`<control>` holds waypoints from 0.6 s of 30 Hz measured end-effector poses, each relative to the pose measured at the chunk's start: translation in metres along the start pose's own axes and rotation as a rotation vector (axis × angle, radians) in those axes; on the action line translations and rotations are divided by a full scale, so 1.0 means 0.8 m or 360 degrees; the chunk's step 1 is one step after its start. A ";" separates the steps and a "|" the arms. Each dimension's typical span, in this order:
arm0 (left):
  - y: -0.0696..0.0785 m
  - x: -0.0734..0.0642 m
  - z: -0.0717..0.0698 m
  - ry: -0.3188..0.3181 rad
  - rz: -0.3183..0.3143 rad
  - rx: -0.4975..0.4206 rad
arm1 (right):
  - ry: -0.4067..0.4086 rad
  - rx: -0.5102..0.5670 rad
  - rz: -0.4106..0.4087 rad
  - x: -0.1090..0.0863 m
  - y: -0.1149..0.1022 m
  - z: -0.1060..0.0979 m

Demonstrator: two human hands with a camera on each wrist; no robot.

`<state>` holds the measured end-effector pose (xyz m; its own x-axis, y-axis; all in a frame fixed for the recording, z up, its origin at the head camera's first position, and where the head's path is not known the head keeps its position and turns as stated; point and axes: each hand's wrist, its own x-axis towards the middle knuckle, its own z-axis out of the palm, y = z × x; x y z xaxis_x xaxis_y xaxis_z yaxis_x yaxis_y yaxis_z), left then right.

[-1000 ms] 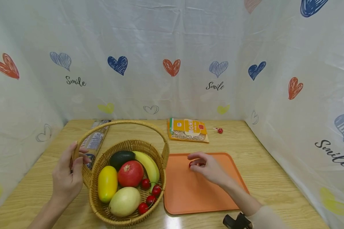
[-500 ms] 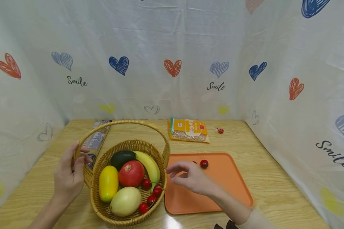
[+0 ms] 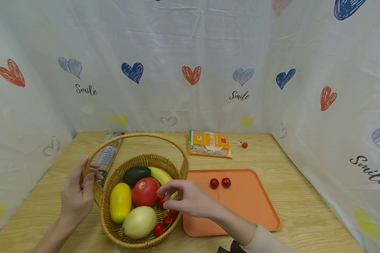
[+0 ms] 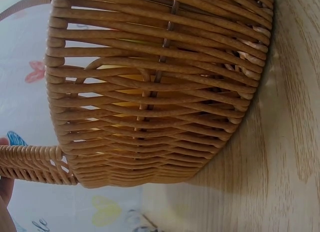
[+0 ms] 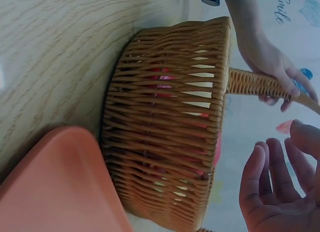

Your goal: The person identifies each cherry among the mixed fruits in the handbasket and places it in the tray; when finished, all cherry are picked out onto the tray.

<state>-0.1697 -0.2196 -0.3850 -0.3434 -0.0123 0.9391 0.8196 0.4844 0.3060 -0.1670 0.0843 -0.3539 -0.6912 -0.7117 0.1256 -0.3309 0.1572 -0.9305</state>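
My left hand (image 3: 77,191) grips the handle (image 3: 89,165) of a round wicker basket (image 3: 106,225) at its left side. In the basket lie a pomegranate (image 3: 145,192), a banana (image 3: 159,174), a dark green avocado-like fruit (image 3: 136,175), a yellow oblong fruit (image 3: 120,202), a pale yellow-green fruit (image 3: 140,222) and several cherries (image 3: 159,229). My right hand (image 3: 191,200) hovers over the basket's right rim, thumb and fingers apart with nothing between them, as the right wrist view shows. It partly hides the banana and some cherries. Two cherries (image 3: 214,183) lie on the orange tray (image 3: 240,214).
The tray lies just right of the basket on the wooden table (image 3: 304,211). Toward the back are an orange food packet (image 3: 209,144), a lollipop (image 3: 244,144) and a long clear package (image 3: 107,154) behind the handle. A printed curtain (image 3: 209,42) encloses the table.
My right hand has moved left from the cherries on the tray to above the basket, uncovering two cherries. My left hand stays on the handle.
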 end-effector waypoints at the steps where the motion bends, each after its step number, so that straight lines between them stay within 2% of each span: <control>1: 0.000 0.000 0.000 -0.0001 0.0001 0.0002 | -0.0003 0.0007 0.0008 0.002 -0.001 0.001; 8: -0.001 -0.001 0.000 -0.0019 -0.0023 0.0012 | 0.0022 -0.0062 0.0043 0.011 0.004 0.005; 14: -0.001 -0.001 0.000 -0.0005 -0.0013 0.0004 | 0.0056 -0.0158 0.0118 0.014 0.014 0.006; 18: -0.001 -0.001 0.001 0.0001 -0.0012 0.0017 | 0.0034 -0.0231 0.0177 0.017 0.017 0.008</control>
<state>-0.1705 -0.2193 -0.3859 -0.3491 -0.0165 0.9369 0.8122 0.4934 0.3113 -0.1770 0.0721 -0.3670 -0.7418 -0.6698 0.0334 -0.3398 0.3325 -0.8798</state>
